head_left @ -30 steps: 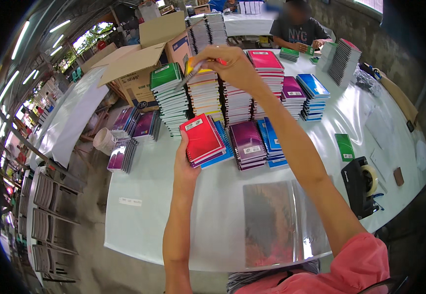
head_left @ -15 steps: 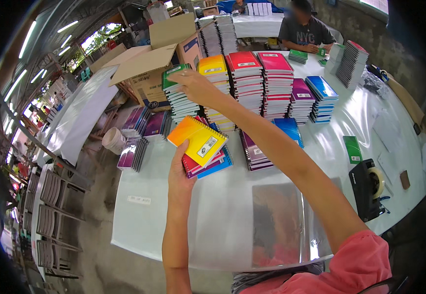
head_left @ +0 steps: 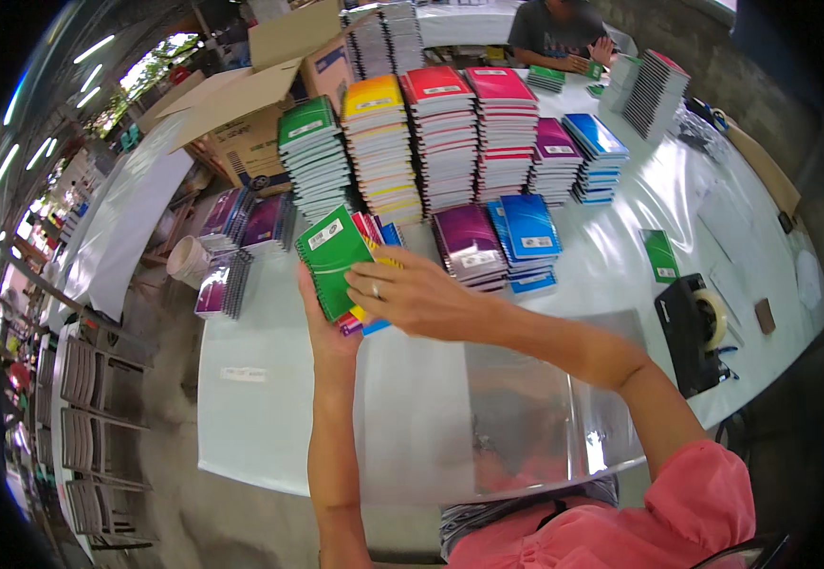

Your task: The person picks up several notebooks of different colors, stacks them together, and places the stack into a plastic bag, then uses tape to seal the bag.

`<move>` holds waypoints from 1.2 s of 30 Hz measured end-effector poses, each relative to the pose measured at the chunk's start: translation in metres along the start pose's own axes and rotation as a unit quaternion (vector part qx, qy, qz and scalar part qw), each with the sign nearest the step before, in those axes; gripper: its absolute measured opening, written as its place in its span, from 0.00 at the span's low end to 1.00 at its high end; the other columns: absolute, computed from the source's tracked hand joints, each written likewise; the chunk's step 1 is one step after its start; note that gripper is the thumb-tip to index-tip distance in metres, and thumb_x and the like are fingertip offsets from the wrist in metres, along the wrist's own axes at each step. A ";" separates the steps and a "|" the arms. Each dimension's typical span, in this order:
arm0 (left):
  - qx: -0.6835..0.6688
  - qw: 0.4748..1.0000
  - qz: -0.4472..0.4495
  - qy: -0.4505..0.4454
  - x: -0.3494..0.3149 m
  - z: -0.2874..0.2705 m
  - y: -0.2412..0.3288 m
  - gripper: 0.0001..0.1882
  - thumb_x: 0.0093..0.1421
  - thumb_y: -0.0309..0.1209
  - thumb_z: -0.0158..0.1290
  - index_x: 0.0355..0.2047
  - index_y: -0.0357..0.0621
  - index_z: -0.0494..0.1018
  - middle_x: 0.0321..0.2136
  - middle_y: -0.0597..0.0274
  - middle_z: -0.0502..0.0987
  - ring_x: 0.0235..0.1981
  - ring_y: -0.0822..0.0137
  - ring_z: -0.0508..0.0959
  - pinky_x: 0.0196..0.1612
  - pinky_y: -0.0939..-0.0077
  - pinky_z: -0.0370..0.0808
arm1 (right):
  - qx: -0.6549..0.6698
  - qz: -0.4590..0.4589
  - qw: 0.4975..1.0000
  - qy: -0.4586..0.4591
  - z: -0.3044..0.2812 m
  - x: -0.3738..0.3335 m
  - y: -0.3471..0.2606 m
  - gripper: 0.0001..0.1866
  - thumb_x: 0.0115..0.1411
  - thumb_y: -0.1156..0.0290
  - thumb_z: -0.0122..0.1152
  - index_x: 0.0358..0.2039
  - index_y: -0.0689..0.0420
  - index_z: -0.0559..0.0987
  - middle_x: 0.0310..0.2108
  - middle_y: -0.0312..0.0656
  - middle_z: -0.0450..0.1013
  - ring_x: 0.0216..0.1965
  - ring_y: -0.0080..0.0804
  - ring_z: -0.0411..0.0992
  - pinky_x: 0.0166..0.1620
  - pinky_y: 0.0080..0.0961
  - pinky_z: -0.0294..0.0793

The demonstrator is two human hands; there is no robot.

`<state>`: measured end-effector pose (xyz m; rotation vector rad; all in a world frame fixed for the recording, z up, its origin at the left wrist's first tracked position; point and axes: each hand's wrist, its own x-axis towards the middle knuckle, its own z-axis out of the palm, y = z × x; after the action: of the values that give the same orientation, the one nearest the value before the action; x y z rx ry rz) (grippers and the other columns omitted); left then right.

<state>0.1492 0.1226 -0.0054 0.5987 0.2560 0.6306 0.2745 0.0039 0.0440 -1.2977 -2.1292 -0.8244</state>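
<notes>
Your L hand (head_left: pixel 329 334) is clamped on a fanned bunch of books (head_left: pixel 336 272), held up over the table (head_left: pixel 265 417), L of its middle. Green book (head_left: pixel 324 254) on top, tilted, coil along its L edge, label nr its top. Red, yellow, purple + blue bits poke out from under it. Your R hand (head_left: pixel 421 297) comes across from the R, ring on 1 finger, fingertips at the green book's R edge; thumb's hidden, so can't tell if it's pinching or just resting.

Behind the bunch, 6 stacks in a row, L to R: green stack (head_left: pixel 315 171), yellow stack (head_left: pixel 379 152), red stack (head_left: pixel 442 142), pink stack (head_left: pixel 504 133), purple stack (head_left: pixel 555 161), blue stack (head_left: pixel 596 156). Last 2 are shorter. In front of those, R of your bunch: purple pile (head_left: pixel 470 248) + blue pile (head_left: pixel 527 232), side by side.

Your R: loose book (head_left: pixel 659 255), green, just behind the black tape dispenser (head_left: pixel 685 332). Clear sheet (head_left: pixel 516 427) lies flat nr your edge. Open box (head_left: pixel 252 147) back L. Co-worker (head_left: pixel 543 33) at far side, hands by small green books.
</notes>
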 end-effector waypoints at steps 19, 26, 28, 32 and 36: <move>-0.031 0.997 -0.064 0.039 -0.026 0.031 -0.076 0.21 0.59 0.38 0.55 0.50 0.41 0.67 0.47 0.55 0.74 0.46 0.61 0.76 0.51 0.63 0.73 | -0.038 0.390 0.916 0.091 -0.082 -0.143 0.027 0.19 0.48 0.81 0.54 0.43 0.56 0.76 0.39 0.43 0.77 0.37 0.40 0.77 0.37 0.32 0.77; -0.025 0.995 -0.096 0.028 -0.033 0.005 -0.083 0.24 0.58 0.40 0.55 0.50 0.41 0.66 0.46 0.54 0.75 0.45 0.58 0.76 0.50 0.60 0.74 | 0.201 0.325 0.923 -0.036 -0.062 -0.092 -0.014 0.18 0.52 0.79 0.56 0.46 0.59 0.76 0.44 0.47 0.75 0.46 0.40 0.74 0.44 0.35 0.75; -0.030 0.995 -0.072 0.065 -0.036 -0.002 -0.082 0.27 0.55 0.41 0.56 0.51 0.39 0.66 0.45 0.51 0.75 0.45 0.57 0.76 0.49 0.57 0.75 | 0.115 0.365 0.924 0.012 -0.048 -0.104 0.018 0.16 0.52 0.74 0.58 0.43 0.59 0.76 0.42 0.46 0.76 0.46 0.40 0.74 0.43 0.35 0.75; 0.019 0.995 -0.039 0.085 -0.041 -0.009 -0.064 0.30 0.52 0.44 0.58 0.51 0.41 0.65 0.46 0.51 0.74 0.44 0.55 0.76 0.50 0.56 0.74 | -0.204 0.184 0.960 -0.053 -0.005 -0.149 0.038 0.14 0.53 0.69 0.58 0.41 0.56 0.77 0.41 0.46 0.76 0.44 0.41 0.74 0.44 0.34 0.74; 0.019 0.992 -0.031 0.121 -0.044 -0.025 -0.058 0.30 0.53 0.44 0.58 0.51 0.40 0.65 0.46 0.51 0.74 0.44 0.55 0.76 0.49 0.56 0.74 | -0.107 0.186 0.976 -0.038 -0.005 -0.151 0.049 0.12 0.53 0.70 0.57 0.39 0.55 0.78 0.39 0.46 0.77 0.42 0.41 0.75 0.45 0.34 0.73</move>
<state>0.1327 0.0692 -0.0573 0.5484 0.5137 0.6406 0.3816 -0.0719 -0.0450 -1.7972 -1.8033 -0.8683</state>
